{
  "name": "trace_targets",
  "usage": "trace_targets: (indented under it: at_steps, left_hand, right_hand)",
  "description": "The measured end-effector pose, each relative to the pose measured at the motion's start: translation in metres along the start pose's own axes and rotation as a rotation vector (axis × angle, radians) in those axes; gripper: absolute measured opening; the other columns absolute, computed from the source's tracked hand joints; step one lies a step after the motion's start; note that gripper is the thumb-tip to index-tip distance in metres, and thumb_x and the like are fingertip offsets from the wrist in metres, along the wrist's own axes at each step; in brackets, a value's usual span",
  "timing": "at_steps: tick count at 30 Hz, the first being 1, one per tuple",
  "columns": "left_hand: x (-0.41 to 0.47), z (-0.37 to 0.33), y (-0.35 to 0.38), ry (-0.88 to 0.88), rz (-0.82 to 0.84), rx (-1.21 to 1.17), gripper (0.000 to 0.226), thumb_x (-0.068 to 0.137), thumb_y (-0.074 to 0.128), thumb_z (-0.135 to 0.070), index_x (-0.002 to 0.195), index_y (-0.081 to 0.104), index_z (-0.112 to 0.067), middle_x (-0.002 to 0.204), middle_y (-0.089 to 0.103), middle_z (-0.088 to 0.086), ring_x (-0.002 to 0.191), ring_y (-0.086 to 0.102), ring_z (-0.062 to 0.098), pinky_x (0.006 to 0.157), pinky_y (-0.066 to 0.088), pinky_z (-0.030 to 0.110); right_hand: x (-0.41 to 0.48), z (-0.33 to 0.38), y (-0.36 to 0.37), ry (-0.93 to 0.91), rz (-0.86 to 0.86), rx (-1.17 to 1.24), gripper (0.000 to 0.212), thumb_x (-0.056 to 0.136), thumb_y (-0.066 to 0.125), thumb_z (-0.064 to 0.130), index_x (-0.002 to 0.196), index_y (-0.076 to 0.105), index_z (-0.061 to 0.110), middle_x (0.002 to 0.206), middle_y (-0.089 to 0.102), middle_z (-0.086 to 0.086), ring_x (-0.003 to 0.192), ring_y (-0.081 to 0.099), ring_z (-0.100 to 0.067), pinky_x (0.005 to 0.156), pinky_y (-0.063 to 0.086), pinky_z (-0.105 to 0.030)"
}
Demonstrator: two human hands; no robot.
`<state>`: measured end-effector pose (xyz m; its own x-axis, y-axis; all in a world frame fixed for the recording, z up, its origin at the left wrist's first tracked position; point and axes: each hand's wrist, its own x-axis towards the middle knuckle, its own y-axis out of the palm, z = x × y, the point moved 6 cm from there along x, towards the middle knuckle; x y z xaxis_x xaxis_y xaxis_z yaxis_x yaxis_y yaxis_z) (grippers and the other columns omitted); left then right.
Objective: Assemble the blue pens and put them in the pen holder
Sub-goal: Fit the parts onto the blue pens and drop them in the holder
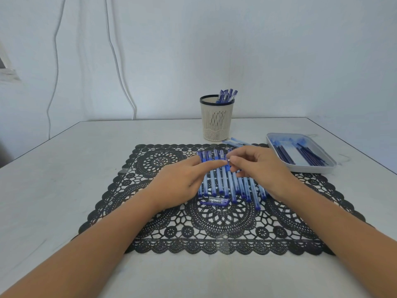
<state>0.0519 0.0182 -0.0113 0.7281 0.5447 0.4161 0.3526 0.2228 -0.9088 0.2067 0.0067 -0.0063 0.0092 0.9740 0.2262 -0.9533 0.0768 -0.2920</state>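
Meeting in front of the pen holder, the two hands come together at a small silvery pen tip. The right hand pinches it. The left hand stretches its forefinger toward it, and I cannot tell what it grips underneath. The joining axis seems to run sideways, hand to hand, across the row of pen barrels pointing at the pen holder. The right hand looks slightly nearer the pen holder.
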Motion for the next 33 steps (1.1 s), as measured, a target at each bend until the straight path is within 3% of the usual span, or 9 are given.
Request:
trace_targets:
  at_steps: [10,17,22,26,30,33]
  left_hand:
    - [0.0,0.002,-0.003,-0.011,-0.04,0.039,0.048,0.088,0.015,-0.035,0.133,0.016,-0.049,0.081,0.049,-0.003,0.066,0.05,0.014,0.05,0.042,0.028]
    - [0.001,0.001,-0.005,-0.003,-0.097,0.098,0.046,0.088,0.023,-0.028,0.132,0.027,-0.042,0.073,0.047,-0.004,0.06,0.047,0.013,0.044,0.038,0.026]
    - [-0.001,0.002,-0.003,-0.076,-0.091,0.014,0.044,0.09,0.018,-0.045,0.131,0.034,-0.047,0.083,0.055,-0.01,0.066,0.05,0.005,0.049,0.037,0.018]
    - [0.001,0.003,-0.004,-0.127,-0.105,0.055,0.042,0.091,0.024,-0.06,0.125,0.043,-0.044,0.096,0.062,-0.015,0.072,0.054,-0.001,0.056,0.046,0.022]
    - [0.001,0.003,-0.006,-0.094,-0.118,0.07,0.038,0.093,0.034,-0.052,0.106,0.06,-0.027,0.086,0.062,-0.013,0.068,0.048,0.001,0.051,0.037,0.017]
    - [0.0,0.003,-0.006,-0.046,-0.139,0.076,0.042,0.091,0.029,-0.05,0.1,0.062,-0.026,0.08,0.062,-0.012,0.064,0.051,0.002,0.049,0.035,0.014]
  right_hand:
    - [0.002,-0.002,-0.005,0.016,-0.054,0.026,0.014,0.091,0.055,0.013,0.083,0.066,0.018,0.07,0.065,0.001,0.062,0.061,-0.002,0.064,0.054,-0.017]
    - [0.0,0.0,-0.007,-0.04,-0.129,-0.222,0.026,0.093,0.051,0.028,0.07,0.058,0.02,0.062,0.059,0.005,0.051,0.054,-0.003,0.064,0.052,-0.027]
    - [-0.001,0.003,0.001,-0.023,0.036,-0.114,0.014,0.093,0.053,0.013,0.085,0.062,0.019,0.072,0.063,0.002,0.057,0.057,0.003,0.061,0.053,-0.015]
    - [-0.006,0.011,0.007,-0.13,0.091,-0.404,0.017,0.093,0.05,0.016,0.091,0.062,0.028,0.075,0.063,0.003,0.065,0.057,-0.006,0.064,0.047,-0.014]
    - [-0.012,0.016,0.012,-0.265,0.118,-0.604,0.003,0.089,0.057,0.026,0.087,0.059,0.025,0.082,0.06,0.009,0.077,0.056,-0.007,0.067,0.042,-0.013]
    - [-0.011,0.015,0.013,-0.313,0.149,-0.73,0.009,0.093,0.053,0.024,0.091,0.059,0.018,0.079,0.058,0.008,0.071,0.053,-0.004,0.065,0.04,-0.013]
